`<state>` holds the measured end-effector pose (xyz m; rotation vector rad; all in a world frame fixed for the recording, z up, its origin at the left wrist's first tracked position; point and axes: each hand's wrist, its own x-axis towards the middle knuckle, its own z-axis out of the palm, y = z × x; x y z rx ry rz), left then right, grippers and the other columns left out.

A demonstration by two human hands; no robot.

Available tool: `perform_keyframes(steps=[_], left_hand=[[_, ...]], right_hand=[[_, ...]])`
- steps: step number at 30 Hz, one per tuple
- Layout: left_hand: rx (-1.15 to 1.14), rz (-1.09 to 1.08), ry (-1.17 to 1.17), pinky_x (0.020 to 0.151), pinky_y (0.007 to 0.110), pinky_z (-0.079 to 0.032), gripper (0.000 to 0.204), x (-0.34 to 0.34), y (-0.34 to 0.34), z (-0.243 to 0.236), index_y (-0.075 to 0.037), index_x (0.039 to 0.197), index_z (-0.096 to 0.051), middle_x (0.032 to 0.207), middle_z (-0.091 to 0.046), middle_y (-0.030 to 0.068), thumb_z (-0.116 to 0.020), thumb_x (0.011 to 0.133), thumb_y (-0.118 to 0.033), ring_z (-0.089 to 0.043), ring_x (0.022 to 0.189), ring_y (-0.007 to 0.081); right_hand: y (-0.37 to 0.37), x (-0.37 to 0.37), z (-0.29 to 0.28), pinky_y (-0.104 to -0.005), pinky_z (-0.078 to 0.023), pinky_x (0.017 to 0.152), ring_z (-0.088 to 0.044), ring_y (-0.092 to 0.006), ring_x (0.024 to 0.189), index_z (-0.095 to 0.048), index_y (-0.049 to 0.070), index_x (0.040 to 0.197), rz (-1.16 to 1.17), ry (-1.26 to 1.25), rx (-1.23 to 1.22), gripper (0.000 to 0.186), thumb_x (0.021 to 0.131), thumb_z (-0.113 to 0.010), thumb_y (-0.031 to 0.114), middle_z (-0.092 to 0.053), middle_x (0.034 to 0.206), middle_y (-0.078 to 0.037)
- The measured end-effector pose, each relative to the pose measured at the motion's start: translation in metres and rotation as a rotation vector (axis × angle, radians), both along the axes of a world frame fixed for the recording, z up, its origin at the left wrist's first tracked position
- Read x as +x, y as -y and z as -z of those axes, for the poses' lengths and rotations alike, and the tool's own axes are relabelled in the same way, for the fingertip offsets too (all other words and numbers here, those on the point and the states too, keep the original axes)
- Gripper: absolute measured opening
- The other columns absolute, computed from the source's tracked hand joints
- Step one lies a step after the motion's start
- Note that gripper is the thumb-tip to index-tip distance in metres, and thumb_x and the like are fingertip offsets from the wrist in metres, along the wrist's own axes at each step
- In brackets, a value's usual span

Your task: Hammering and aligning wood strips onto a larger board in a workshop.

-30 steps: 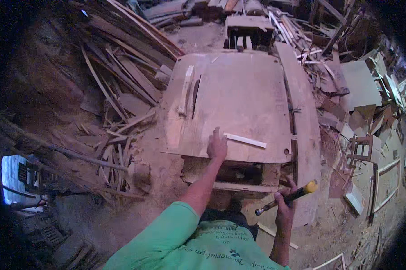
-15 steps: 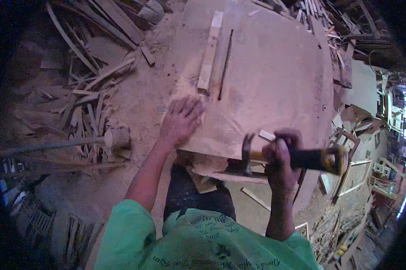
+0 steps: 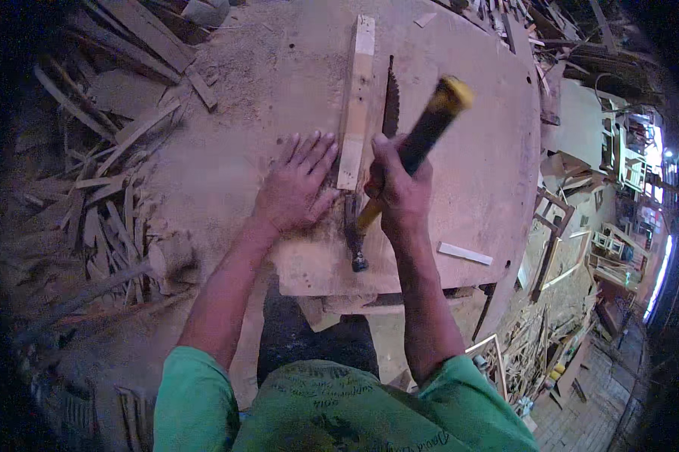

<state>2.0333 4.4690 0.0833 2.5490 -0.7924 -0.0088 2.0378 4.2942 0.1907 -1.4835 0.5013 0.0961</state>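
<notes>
My left hand (image 3: 298, 184) rests palm down on the pale wooden board (image 3: 475, 166), fingers spread, just left of a narrow wooden batten (image 3: 357, 98) lying lengthwise. Right of that batten is a long, dark, jagged-edged strip (image 3: 391, 94); I cannot tell if it is a blade or a slot. My right hand (image 3: 399, 177) is closed around a hammer with a black-and-yellow handle (image 3: 435, 113), its metal head (image 3: 358, 255) low over the board near the batten's lower end. A short white strip of wood (image 3: 465, 253) lies on the board at the lower right.
Piles of scrap wood (image 3: 106, 218) crowd the left, beside a pale block (image 3: 170, 264) with a pole. More offcuts (image 3: 569, 177), pale panels (image 3: 573, 117) and wooden frames (image 3: 565, 256) are heaped on the right. My legs (image 3: 317, 339) are below the board's near edge.
My left hand moved left from the board's middle to beside the batten, fingers spread. My right hand raised the hammer from below the near edge and brought it leftward over the board.
</notes>
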Motion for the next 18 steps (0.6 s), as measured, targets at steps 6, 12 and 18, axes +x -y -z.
perform_keyframes(steps=[6,12,18], left_hand=[[0.023,0.055,-0.048,0.128,0.054,-0.016,0.069,-0.001,-0.001,-0.001,0.003,0.153,-0.04,0.163,-0.035,0.0194,-0.056,0.099,-0.037,-0.029,0.153,0.0367],[0.098,0.05,-0.076,0.128,0.054,-0.014,0.067,0.003,-0.001,-0.008,0.001,0.153,-0.041,0.165,-0.033,0.0166,-0.051,0.101,-0.039,-0.025,0.155,0.035],[0.089,0.029,-0.108,0.128,0.055,-0.015,0.067,-0.004,0.0,0.0,-0.001,0.154,-0.041,0.165,-0.033,0.0159,-0.049,0.101,-0.042,-0.027,0.154,0.0359]], right_hand=[[-0.01,0.051,0.028,-0.0256,-0.034,0.041,-0.043,-0.0059,0.046,-0.053,0.012,0.082,-0.012,-0.085,-0.097,0.027,0.093,-0.074,0.025,-0.048,0.062,0.006],[-0.024,0.072,0.032,-0.0274,-0.036,0.043,-0.047,-0.0079,0.048,-0.057,0.011,0.077,-0.153,-0.123,-0.272,0.026,0.094,-0.073,0.024,-0.051,0.06,0.004],[-0.016,0.019,-0.003,-0.0399,-0.054,0.076,-0.067,-0.0224,0.082,-0.07,0.0,0.103,-0.027,-0.289,-0.223,0.027,0.086,-0.076,0.021,-0.072,0.088,-0.01]])
